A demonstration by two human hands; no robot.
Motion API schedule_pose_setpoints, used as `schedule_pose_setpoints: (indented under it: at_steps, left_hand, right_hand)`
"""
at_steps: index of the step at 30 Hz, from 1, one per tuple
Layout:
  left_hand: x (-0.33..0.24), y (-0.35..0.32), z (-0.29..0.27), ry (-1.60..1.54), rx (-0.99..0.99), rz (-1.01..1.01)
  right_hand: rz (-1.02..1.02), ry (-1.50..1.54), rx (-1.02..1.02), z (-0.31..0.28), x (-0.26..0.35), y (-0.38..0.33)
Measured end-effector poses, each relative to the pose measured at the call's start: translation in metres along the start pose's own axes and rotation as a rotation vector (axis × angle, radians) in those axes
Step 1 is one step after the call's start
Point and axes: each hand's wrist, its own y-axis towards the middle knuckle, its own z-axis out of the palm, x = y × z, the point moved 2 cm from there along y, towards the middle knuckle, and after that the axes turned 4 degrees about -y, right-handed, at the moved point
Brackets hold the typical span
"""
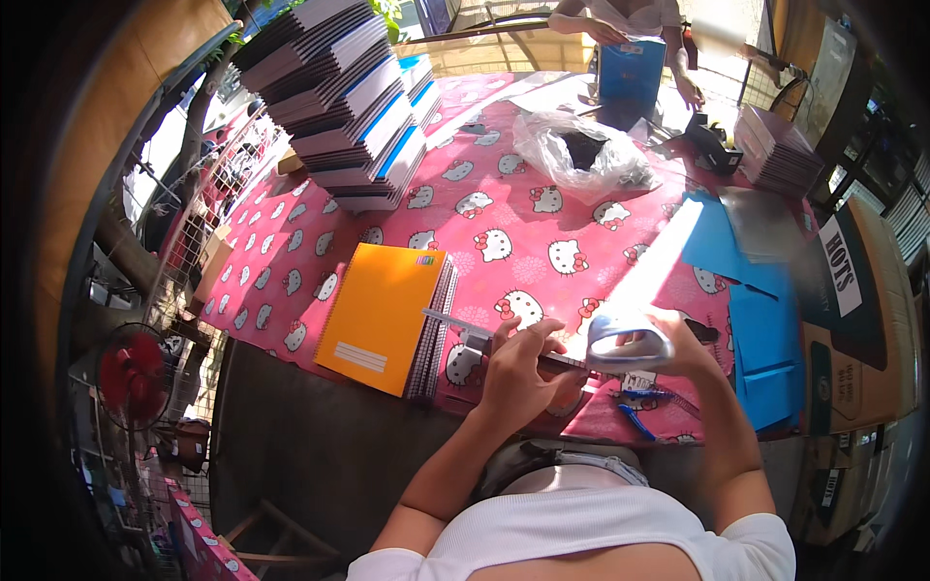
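Observation:
My left hand (521,373) is near the table's front edge, its fingers closed around a dark, flat piece I cannot make out fully. A thin metal bar (455,321) sticks out to the left of it, over the edge of the notebooks. My right hand (675,341) grips a pale, glossy, loop-shaped handle (630,349), whose lower part is washed out by sunlight. Left of my hands lies a pile of spiral notebooks with a yellow-orange cover (380,308) on top. A blue-handled hand tool (635,422) rests just below my right hand.
Tall stacks of notebooks (339,107) stand at the far left. A clear plastic bag (581,150) lies farther back. Blue sheets (760,329) and cardboard boxes (862,320) are at right. Across the pink patterned tablecloth (528,247), another person (620,15) handles a blue box-like item (630,73).

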Motion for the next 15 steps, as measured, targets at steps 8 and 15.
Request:
schedule_pose_setpoints:
  at_steps: [8,15]
  left_hand:
    - [0.006,0.005,-0.03,0.479,-0.009,0.006]
    - [0.045,0.009,-0.057,0.259,-0.21,0.022]
  right_hand:
    - [-0.122,-0.57,-0.214,0.015,-0.014,0.027]
    - [-0.056,-0.48,-0.129,0.033,-0.016,0.048]
